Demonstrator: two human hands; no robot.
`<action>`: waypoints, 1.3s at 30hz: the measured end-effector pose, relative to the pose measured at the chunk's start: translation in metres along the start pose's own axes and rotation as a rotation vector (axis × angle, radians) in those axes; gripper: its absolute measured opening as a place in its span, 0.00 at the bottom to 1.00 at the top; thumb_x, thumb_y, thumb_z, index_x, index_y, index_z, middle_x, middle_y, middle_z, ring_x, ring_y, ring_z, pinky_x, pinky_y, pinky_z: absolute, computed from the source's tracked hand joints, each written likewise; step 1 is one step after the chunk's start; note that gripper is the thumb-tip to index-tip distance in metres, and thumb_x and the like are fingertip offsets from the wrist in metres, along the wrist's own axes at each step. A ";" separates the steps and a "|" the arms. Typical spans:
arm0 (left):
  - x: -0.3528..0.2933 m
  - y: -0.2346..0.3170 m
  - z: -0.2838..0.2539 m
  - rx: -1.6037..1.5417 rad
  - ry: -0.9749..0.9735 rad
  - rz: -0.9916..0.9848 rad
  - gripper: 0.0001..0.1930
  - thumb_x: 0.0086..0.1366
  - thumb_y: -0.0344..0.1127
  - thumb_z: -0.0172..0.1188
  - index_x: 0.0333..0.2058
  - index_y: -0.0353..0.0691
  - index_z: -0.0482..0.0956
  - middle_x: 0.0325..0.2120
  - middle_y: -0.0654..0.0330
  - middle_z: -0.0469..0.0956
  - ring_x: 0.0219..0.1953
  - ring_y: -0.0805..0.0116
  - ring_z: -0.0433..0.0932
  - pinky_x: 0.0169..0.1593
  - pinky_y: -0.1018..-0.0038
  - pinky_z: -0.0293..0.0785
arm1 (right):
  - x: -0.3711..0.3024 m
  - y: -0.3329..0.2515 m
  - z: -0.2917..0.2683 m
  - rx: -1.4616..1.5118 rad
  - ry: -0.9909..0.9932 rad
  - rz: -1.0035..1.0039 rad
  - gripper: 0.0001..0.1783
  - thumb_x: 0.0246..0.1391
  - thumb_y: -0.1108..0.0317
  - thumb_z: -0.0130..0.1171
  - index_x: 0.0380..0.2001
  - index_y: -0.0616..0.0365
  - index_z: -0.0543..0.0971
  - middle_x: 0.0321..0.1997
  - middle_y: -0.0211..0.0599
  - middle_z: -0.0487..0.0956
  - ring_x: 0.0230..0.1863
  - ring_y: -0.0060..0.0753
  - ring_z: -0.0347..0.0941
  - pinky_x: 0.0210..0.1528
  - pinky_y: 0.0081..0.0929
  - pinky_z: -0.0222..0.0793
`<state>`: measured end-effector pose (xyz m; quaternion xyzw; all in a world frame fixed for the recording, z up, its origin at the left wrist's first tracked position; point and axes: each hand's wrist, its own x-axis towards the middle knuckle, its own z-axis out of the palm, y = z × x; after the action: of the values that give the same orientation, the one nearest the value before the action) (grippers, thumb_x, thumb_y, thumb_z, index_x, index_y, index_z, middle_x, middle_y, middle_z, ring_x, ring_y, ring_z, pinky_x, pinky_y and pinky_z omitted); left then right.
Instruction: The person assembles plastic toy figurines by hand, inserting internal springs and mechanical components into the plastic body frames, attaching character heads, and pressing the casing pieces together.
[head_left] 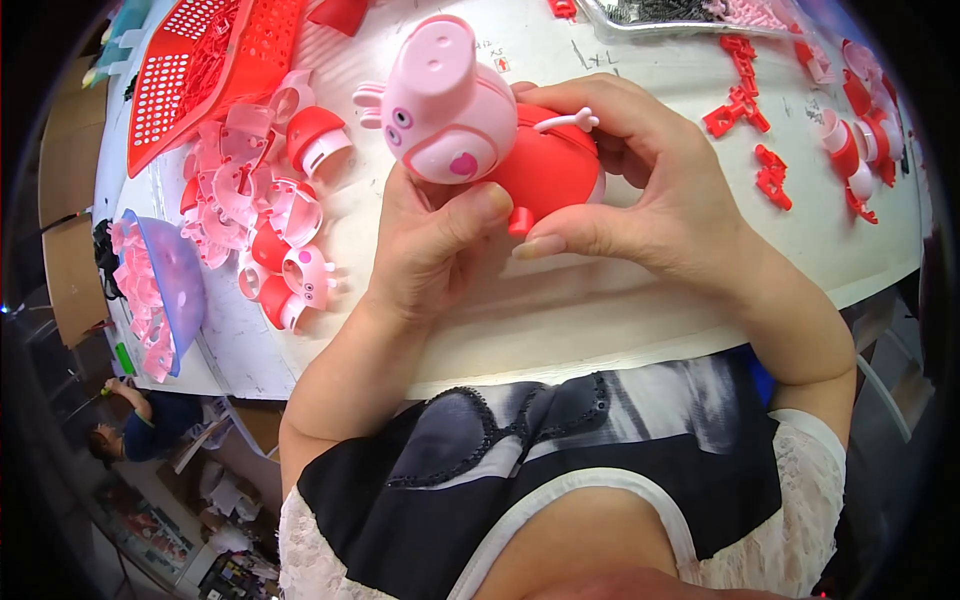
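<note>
The person's left hand (425,235) and right hand (660,170) are both closed on a pig figure (500,125), held above the near middle of the table (480,330). The left thumb presses below the pink head (430,120); the right fingers curl round the far right side of the red body (555,165), their thumb near a short red peg (520,221). The figure looks like hollow moulded plastic — probably light, stiff and rather slick where it shines. The broad red body seems the safest hold, with support under the head; the thin pink arm (570,121) looks the likeliest part to bend or snap, so pressure is better kept off it. Outward to the left lie pink and red shell pieces (225,190), with a red basket (215,85) beyond; small red parts (745,110) lie far right.
</note>
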<state>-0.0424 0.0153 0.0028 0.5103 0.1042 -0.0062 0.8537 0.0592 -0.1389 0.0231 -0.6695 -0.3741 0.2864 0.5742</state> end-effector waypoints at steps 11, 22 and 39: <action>0.001 -0.001 0.008 -0.173 0.066 0.051 0.35 0.45 0.31 0.64 0.52 0.28 0.59 0.49 0.49 0.66 0.48 0.59 0.70 0.52 0.66 0.67 | 0.001 0.005 -0.003 0.064 -0.063 0.044 0.33 0.35 0.72 0.69 0.47 0.67 0.67 0.48 0.40 0.71 0.48 0.30 0.69 0.53 0.26 0.63; 0.002 0.005 0.007 -0.111 0.114 0.017 0.33 0.45 0.32 0.63 0.50 0.27 0.61 0.43 0.48 0.70 0.44 0.59 0.73 0.47 0.69 0.70 | 0.002 0.005 0.002 0.098 -0.001 0.018 0.27 0.36 0.74 0.66 0.44 0.65 0.71 0.46 0.39 0.71 0.47 0.30 0.69 0.51 0.26 0.65; 0.006 0.008 0.009 0.004 0.040 0.013 0.31 0.45 0.36 0.65 0.46 0.26 0.65 0.40 0.50 0.73 0.41 0.62 0.74 0.47 0.71 0.70 | 0.009 0.006 -0.017 -0.073 0.106 -0.249 0.04 0.44 0.77 0.59 0.28 0.64 0.77 0.28 0.36 0.75 0.31 0.25 0.71 0.35 0.19 0.66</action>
<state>-0.0338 0.0124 0.0130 0.5129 0.1178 0.0096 0.8503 0.0787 -0.1413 0.0207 -0.6528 -0.4335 0.1632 0.5994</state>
